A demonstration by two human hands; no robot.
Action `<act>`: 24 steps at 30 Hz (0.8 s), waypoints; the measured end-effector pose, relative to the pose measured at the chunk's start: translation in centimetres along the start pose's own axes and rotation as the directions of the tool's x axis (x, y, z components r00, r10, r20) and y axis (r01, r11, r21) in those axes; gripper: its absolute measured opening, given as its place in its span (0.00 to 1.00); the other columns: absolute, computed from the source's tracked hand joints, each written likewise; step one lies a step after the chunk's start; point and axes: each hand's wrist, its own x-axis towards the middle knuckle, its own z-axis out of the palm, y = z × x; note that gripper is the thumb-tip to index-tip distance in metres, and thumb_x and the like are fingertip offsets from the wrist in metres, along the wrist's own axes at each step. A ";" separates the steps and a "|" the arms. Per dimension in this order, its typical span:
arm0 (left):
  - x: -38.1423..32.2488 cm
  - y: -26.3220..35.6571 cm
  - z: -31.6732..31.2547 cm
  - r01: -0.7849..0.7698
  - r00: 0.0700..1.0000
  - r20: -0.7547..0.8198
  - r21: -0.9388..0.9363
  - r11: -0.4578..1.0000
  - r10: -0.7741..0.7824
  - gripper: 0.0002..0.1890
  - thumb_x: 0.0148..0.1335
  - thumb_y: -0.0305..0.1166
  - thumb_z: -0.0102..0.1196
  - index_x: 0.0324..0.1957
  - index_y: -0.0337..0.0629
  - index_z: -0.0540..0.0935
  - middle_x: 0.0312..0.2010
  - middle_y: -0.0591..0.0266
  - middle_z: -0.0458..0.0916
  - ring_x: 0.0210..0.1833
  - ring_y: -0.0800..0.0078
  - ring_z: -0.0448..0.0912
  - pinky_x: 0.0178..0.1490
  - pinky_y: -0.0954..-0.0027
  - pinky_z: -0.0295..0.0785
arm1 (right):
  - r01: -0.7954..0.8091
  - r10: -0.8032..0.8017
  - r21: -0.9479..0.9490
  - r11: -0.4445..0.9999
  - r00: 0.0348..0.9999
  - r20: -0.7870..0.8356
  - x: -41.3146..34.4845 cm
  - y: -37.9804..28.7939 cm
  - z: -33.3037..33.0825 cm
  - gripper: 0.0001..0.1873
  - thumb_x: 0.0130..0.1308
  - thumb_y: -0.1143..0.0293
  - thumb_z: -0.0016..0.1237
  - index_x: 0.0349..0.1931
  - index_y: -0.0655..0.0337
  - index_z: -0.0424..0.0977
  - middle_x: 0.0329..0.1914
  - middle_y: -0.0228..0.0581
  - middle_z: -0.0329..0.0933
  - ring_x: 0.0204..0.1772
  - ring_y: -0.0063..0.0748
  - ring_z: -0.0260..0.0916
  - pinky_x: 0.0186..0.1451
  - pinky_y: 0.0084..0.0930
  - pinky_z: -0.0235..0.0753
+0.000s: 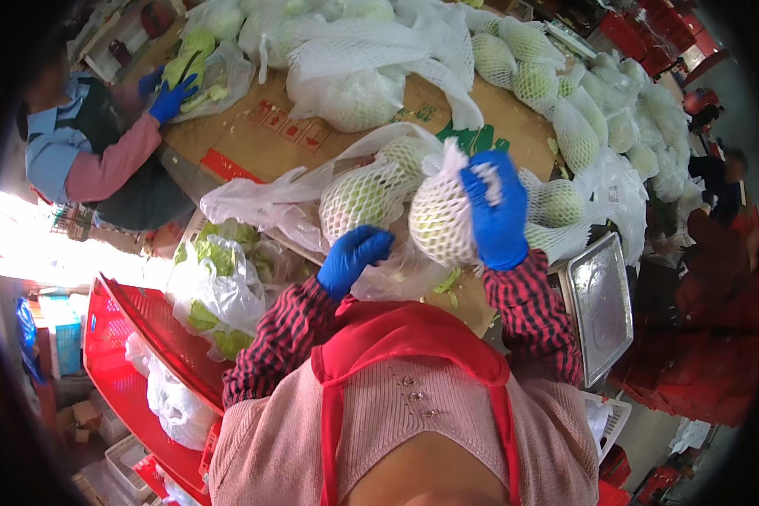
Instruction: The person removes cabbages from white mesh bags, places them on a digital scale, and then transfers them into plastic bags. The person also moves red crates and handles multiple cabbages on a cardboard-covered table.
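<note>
My right hand (496,212), in a blue glove, grips a round pale-green vegetable in a white foam net (441,218), likely a cabbage. White netting bunches up between its fingers and stands up at the top. To the left is my left hand (357,256), also gloved, with its fingers curled; whether it pinches anything is hidden. Just beyond it, more netted cabbages (357,199) lie on a clear plastic bag (259,205). Another netted cabbage (560,203) rests right of my right hand.
Cardboard (246,136) covers the table. Bagged cabbages (348,95) fill its far side, and netted ones (534,82) line the right. A metal tray (601,310) is at right. At left are a red crate (158,341), bagged leaves (221,284) and a co-worker (95,145) handling leaves.
</note>
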 end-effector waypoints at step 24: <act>-1.6 5.9 5.6 -0.239 0.954 0.100 -0.321 0.917 0.283 0.17 0.60 0.26 0.54 0.53 0.39 0.76 0.52 0.61 0.76 0.57 0.75 0.68 0.62 0.71 0.59 | -0.451 0.700 0.888 -0.090 0.606 0.379 -10.8 13.4 -2.9 0.20 0.70 0.53 0.34 0.46 0.59 0.73 0.48 0.45 0.76 0.47 0.42 0.75 0.53 0.43 0.74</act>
